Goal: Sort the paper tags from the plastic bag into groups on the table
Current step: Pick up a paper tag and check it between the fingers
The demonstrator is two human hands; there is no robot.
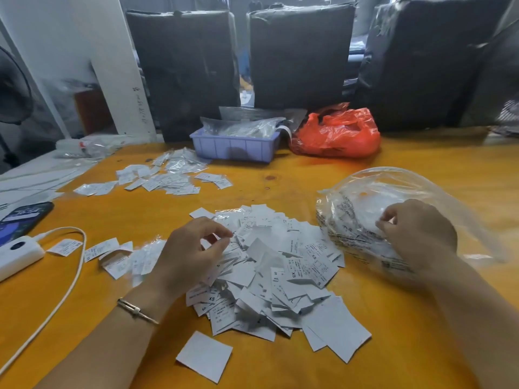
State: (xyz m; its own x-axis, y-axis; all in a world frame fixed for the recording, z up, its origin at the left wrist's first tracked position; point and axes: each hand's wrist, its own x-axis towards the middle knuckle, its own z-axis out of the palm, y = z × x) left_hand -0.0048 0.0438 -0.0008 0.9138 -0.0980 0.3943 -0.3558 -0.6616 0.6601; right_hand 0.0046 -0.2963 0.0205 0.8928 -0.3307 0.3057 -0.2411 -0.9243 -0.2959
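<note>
A heap of paper tags [280, 273] is spread mid-counter [407, 346]. Left hand [191, 254] is curled over it, apparently pinching nothing. The plastic bag [393, 197] is gripped by the right hand [418, 234].

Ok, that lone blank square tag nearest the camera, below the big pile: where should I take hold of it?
Pinch the square tag at its far left corner, coming from the left hand side. It lies flat and alone on the table, so slide the fingers under a free edge. Its right corner points toward the big pile; the left is open.
</note>
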